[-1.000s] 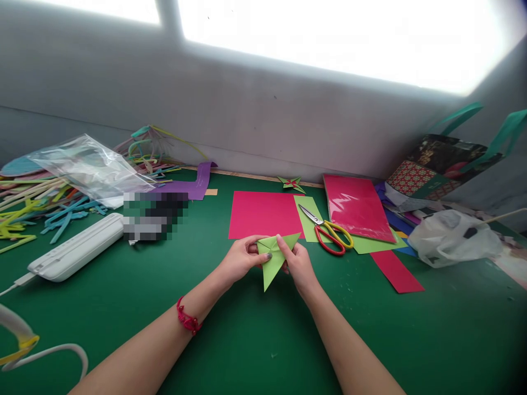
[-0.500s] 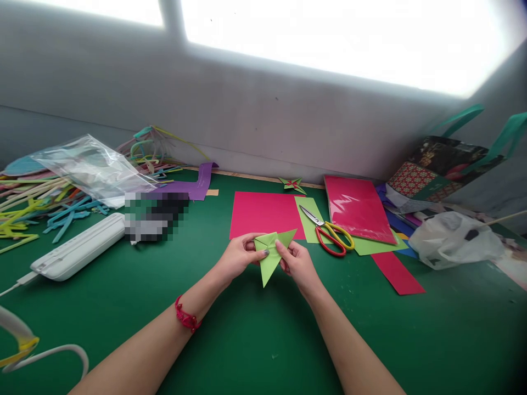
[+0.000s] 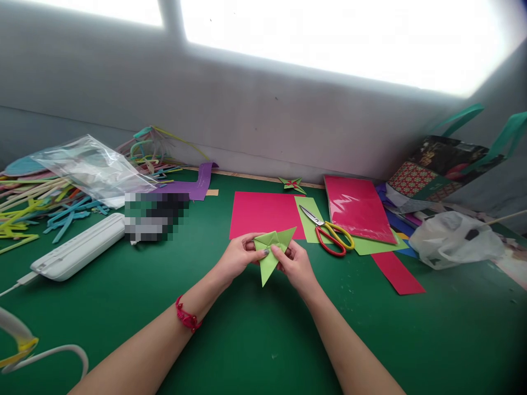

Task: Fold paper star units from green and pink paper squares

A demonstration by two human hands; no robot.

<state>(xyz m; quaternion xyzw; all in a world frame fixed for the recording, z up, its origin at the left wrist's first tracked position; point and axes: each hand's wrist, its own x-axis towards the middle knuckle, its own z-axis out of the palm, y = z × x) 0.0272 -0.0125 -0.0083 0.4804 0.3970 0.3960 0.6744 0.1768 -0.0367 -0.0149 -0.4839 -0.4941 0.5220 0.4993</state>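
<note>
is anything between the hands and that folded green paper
Nothing visible. The left hand and right hand both pinch the folded green paper directly, above the green table.

Head camera looks forward and down, close over the green table (image 3: pixel 247 340).

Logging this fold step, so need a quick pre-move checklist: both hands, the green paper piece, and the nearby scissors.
1. Left hand grips the folded light-green paper piece: ok.
2. Right hand pinches the same piece: ok.
3. Piece held over bare green table mat: ok.
4. Red-and-yellow-handled scissors lie apart from both hands: ok.
5. Flat pink paper sheet lies behind the piece, untouched: ok.
6. Crease sharpness under the fingers: cannot tell.
</note>
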